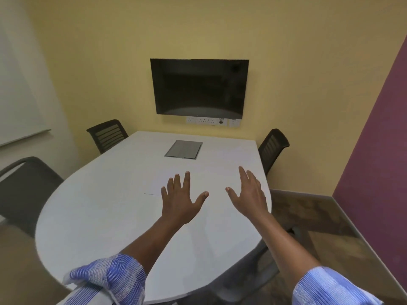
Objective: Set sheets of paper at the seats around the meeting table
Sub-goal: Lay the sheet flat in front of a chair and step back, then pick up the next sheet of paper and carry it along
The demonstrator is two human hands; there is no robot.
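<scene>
left hand (179, 200): spread flat, holding nothing, over the meeting table (92, 216)
right hand (248, 194): spread, empty, just beside it
paper (154, 188): faint white sheets seem to lie under the left hand, edges hard to tell
step: likely reaching for the sheets
next: take one to a chair (272, 148)

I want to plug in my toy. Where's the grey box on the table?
The grey box sits in the table top's far middle, below the wall screen, beyond both hands.
</scene>
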